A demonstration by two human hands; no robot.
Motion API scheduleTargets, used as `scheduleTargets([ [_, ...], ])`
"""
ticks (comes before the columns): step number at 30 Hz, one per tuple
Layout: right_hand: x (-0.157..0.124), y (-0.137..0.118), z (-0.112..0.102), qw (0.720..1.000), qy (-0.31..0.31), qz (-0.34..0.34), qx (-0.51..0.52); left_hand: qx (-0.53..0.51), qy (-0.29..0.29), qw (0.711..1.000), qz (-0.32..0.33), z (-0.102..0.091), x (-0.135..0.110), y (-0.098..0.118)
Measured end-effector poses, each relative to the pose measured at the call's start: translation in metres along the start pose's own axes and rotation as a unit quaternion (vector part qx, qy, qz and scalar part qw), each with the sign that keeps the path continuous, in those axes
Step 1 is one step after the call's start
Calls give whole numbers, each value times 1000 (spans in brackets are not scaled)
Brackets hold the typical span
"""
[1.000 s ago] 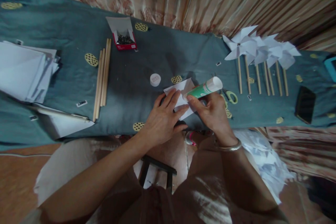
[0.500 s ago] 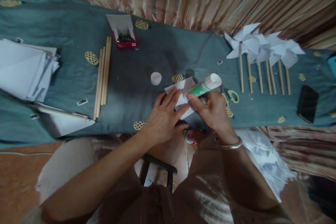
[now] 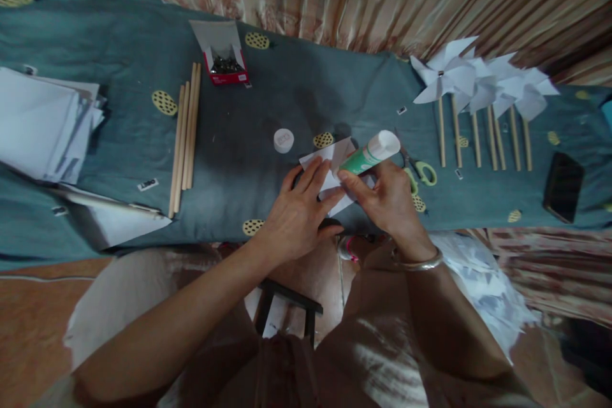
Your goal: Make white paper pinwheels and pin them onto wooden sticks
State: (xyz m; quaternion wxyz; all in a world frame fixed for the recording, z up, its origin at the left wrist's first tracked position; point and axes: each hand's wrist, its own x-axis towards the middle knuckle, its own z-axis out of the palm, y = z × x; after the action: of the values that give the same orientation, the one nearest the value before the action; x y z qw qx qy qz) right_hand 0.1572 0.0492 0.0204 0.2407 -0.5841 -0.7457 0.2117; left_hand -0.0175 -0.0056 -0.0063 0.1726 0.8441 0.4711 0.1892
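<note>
Paper lies on the surface beneath the left hand, whose fingers are spread and rest across it. The right hand has its fingers wrapped around a green-and-white glue stick tilted over the paper. Nearby lie a white cap and scissors.

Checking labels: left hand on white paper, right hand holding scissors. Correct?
Wrong item: the head view shows the right hand holding a glue stick; the scissors lie on the tablecloth. The left hand is on the white paper.
</note>
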Motion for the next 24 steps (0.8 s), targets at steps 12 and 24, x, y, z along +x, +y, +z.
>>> scheduleTargets([
  [12,0,-3,-2,998,-26,-45,-24,1,3,1000,3,1,0,-1],
  [24,-5,-1,-4,998,-40,-33,-25,3,-3,1000,1,-1,1,0],
])
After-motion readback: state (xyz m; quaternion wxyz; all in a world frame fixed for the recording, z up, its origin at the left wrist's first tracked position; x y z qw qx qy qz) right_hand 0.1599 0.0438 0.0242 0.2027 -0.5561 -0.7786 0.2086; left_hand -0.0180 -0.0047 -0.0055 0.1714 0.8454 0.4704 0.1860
